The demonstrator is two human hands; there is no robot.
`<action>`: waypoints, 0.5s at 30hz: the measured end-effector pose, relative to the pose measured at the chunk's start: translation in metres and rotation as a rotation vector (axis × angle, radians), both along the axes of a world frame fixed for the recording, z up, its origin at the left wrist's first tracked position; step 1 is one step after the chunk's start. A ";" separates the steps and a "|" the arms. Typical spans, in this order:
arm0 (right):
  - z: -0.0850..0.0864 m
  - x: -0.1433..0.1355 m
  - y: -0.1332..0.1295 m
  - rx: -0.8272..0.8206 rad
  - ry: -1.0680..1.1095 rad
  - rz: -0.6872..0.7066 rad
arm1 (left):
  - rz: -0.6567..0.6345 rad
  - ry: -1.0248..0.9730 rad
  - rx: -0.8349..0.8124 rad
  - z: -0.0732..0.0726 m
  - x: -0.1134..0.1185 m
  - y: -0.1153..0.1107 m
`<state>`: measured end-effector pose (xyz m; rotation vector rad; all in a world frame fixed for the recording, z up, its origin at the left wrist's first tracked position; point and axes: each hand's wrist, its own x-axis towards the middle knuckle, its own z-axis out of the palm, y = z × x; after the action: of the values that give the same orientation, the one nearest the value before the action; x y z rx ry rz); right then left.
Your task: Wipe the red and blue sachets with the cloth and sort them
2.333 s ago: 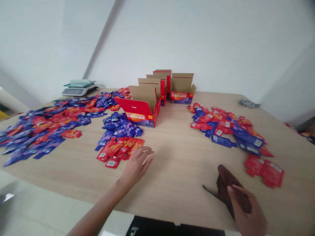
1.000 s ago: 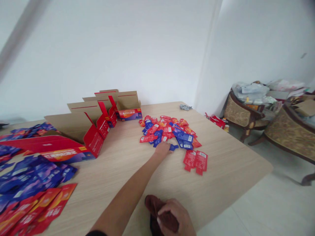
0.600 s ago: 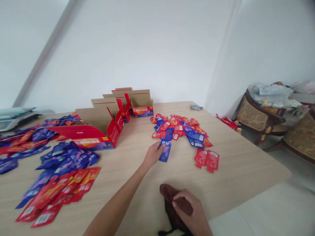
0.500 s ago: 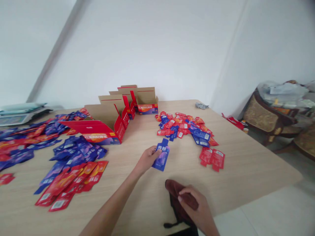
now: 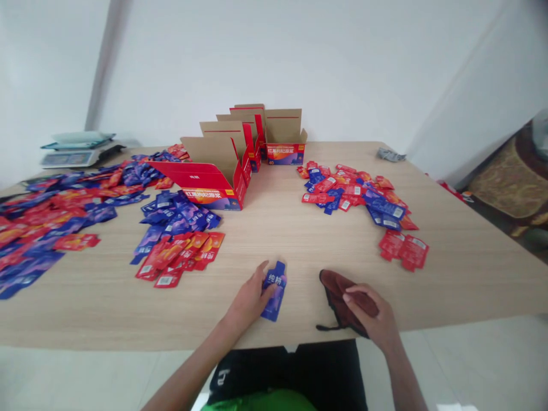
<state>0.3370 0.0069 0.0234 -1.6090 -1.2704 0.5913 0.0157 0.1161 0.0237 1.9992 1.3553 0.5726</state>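
Note:
A blue sachet with a narrow neck and white printing is in my left hand, the thumb across its face. It is close to the table's front edge; whether it touches the tabletop I cannot tell. My right hand is over a dark red cloth item with a black edge and cord. Its thumb and fingertips are pinched together, and anything between them is hidden. Left of my left hand is a small heap of red sachets, with a heap of blue sachets behind it.
Several open red cartons stand in a row towards the wall. Mixed red and blue sachets lie at the right, and a larger spread covers the left. A scale stands back left; a crumpled grey wrapper lies back right.
The view has turned downward and shifted left. My left hand has brought the blue sachet back nearer the table's front edge. The right hand stays over the dark red cloth item.

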 end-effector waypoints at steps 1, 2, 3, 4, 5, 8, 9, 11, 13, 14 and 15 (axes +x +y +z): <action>0.000 -0.001 0.000 -0.006 0.002 -0.011 | -0.007 0.020 0.076 -0.001 -0.001 -0.006; 0.001 -0.002 -0.001 -0.014 0.003 -0.020 | -0.015 0.041 0.157 -0.001 -0.002 -0.012; 0.001 -0.003 -0.001 -0.024 0.005 -0.027 | -0.026 0.065 0.237 0.000 -0.005 -0.020; 0.001 -0.003 -0.001 -0.033 0.008 -0.033 | -0.044 0.086 0.304 0.002 -0.008 -0.028; 0.001 -0.004 -0.001 -0.039 0.011 -0.037 | -0.073 0.104 0.352 0.003 -0.013 -0.037; -0.002 -0.004 -0.001 -0.035 0.015 -0.061 | -0.220 0.137 0.411 0.003 -0.030 -0.063; -0.003 -0.003 -0.001 -0.032 0.019 -0.076 | -0.268 0.143 0.426 0.002 -0.036 -0.070; -0.004 -0.002 0.003 -0.037 0.045 -0.125 | -0.336 0.148 0.472 -0.003 -0.045 -0.080; -0.001 -0.003 0.011 -0.034 0.088 -0.208 | -0.378 0.140 0.521 -0.008 -0.051 -0.084; 0.003 -0.006 0.016 -0.017 0.109 -0.255 | -0.392 0.132 0.544 -0.009 -0.053 -0.084; 0.008 -0.011 0.022 0.012 0.123 -0.297 | -0.404 0.124 0.568 -0.010 -0.054 -0.084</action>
<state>0.3260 0.0291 0.0315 -1.6842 -0.9219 0.4864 -0.0380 0.0325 0.0132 2.7147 0.8641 0.7019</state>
